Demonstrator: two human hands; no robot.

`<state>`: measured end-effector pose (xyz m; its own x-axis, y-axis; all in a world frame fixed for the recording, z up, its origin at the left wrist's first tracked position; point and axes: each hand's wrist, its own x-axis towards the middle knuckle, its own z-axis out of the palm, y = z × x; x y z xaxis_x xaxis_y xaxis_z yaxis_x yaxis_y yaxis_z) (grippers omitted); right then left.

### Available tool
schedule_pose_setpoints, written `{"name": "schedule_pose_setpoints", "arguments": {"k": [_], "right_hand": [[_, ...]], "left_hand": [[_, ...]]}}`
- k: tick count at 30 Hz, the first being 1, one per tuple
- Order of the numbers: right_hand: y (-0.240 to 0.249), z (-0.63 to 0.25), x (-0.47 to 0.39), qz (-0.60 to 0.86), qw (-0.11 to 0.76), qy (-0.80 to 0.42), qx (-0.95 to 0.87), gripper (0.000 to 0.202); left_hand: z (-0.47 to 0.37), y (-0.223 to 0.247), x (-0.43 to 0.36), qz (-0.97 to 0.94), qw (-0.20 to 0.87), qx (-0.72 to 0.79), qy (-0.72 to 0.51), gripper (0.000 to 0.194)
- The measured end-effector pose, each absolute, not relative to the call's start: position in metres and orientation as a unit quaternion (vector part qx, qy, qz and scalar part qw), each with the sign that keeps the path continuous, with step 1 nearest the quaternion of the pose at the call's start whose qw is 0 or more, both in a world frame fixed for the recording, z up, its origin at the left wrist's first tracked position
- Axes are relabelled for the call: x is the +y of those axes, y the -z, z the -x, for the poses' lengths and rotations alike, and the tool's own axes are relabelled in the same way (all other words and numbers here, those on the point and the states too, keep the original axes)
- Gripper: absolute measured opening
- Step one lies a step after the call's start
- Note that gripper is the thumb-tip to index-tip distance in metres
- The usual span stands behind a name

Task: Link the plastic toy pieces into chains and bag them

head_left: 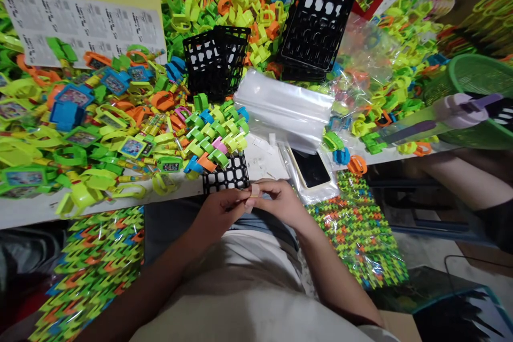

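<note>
Grip in both hands is standing narrow: fingertips of your left hand (216, 212) and right hand (286, 200) are meeting at a small pale strip (255, 189). You cannot tell from this view whether they are pinching it or it is wrapping a finger. The strip is sitting just beside the exposed grid of a black tray (212, 184), at the near edge of the bench (28, 206). By judgement, you are doing fine two-handed fingertip work on that strip, and the next move is likely calling for a light, steady pinch, with your knuckles staying off the tray.

Just beyond the grid, rows of toy pieces (216, 136) are packing tightly together. To your right, a phone (312, 168) is lying by clear bags (288, 107). To your left, loose toy watches (132, 112) are heaping up under a label sheet (84, 21). Farther right, a green basket (436, 83) is standing near another person's arm (452, 176).
</note>
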<state>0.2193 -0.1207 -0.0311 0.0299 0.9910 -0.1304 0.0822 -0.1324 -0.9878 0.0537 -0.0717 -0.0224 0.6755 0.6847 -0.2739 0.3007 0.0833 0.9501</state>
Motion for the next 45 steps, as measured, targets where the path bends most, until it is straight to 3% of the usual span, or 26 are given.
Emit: {"name": "schedule_pose_setpoints", "arguments": {"k": [8, 17, 29, 35, 45], "right_hand": [[0.037, -0.221, -0.122, 0.573, 0.449, -0.542, -0.419, 0.033], [0.033, -0.223, -0.121, 0.57, 0.423, -0.571, -0.412, 0.037], [0.025, -0.223, -0.12, 0.565, 0.396, -0.565, -0.453, 0.034], [0.026, -0.221, -0.119, 0.584, 0.4, -0.519, -0.48, 0.023], [0.031, -0.222, -0.121, 0.621, 0.361, -0.506, -0.478, 0.027]], "left_hand": [[-0.052, 0.031, -0.076, -0.598, 0.697, 0.362, -0.16, 0.025], [-0.054, 0.033, -0.079, -0.502, 0.777, 0.333, -0.182, 0.041], [-0.054, 0.034, -0.079, -0.539, 0.759, 0.324, -0.17, 0.028], [-0.06, 0.029, -0.08, -0.533, 0.736, 0.368, -0.196, 0.022], [-0.06, 0.029, -0.082, -0.554, 0.697, 0.401, -0.214, 0.017]]}}
